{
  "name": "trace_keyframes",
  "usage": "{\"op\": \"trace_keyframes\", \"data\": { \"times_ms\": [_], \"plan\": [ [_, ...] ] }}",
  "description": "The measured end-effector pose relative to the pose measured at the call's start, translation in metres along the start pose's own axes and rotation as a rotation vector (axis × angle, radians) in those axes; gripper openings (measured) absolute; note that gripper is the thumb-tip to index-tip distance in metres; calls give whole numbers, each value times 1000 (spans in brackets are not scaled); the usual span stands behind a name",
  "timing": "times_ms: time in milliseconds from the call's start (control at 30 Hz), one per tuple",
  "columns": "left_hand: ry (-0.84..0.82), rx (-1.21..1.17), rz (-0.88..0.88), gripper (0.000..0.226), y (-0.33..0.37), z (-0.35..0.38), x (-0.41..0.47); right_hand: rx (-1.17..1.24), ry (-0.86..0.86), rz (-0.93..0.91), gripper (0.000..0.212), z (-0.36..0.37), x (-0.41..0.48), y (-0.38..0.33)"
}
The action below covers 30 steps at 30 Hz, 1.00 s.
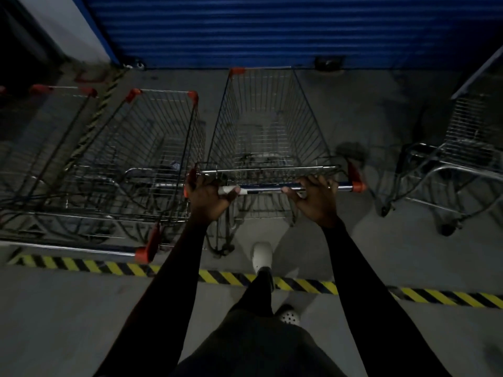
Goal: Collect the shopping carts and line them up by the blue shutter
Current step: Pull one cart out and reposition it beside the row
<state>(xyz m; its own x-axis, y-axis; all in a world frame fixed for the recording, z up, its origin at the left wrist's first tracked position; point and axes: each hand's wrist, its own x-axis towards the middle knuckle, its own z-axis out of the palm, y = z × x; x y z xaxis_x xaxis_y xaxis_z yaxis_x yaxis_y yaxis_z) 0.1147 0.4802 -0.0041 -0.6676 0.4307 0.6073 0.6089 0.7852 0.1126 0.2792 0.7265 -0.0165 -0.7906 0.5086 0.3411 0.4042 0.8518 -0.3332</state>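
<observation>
Obs: dim light, head view looking down. Both hands on the handle bar (275,187) of the middle cart (268,126). Left hand (208,194) holds a closed grip around the bar near its left end; right hand (317,197) is wrapped over the bar right of centre, fingers curled on it.

Position: middle cart points nose-first at the blue shutter (272,28), front edge near its base; contact cannot be told. Just to its left stands a parked cart (141,148), with a further cart (46,131) beyond it. A fourth cart (457,159) stands well apart on the right, turned at an angle. Yellow-black floor tape (299,284) runs across the floor under the arms.

Judgement: step in hand is seating this cart in the row. To do well:
- push evenly with both hands, so the nose stays square to the shutter;
- keep the narrow gap to the left neighbour parallel, baskets not snagging;
- match its front edge to the neighbour's;
- stop gently short of striking the shutter.

Angled cart on the right is likely not yet lined up.
</observation>
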Motion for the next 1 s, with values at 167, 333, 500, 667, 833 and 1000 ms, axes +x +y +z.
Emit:
{"op": "trace_keyframes", "data": {
  "times_ms": [167,333,500,667,833,1000],
  "plan": [
    [-142,-30,-15,69,0,-12,-23,-36,35,-14,58,-10,-23,0],
    [-216,-24,0,65,6,-21,-35,-79,41,-2,55,-17,-38,2],
    [-264,-21,11,63,16,-39,-47,-52,30,6,60,-20,-49,7],
    [-344,-45,10,66,19,-59,-68,-66,34,1,58,-24,-71,9],
    [-332,-80,21,61,18,-69,-88,-79,123,-27,52,-31,-97,4],
    [-306,-135,45,67,10,-79,-102,-63,151,-24,59,-31,-121,-2]
  ]
}}
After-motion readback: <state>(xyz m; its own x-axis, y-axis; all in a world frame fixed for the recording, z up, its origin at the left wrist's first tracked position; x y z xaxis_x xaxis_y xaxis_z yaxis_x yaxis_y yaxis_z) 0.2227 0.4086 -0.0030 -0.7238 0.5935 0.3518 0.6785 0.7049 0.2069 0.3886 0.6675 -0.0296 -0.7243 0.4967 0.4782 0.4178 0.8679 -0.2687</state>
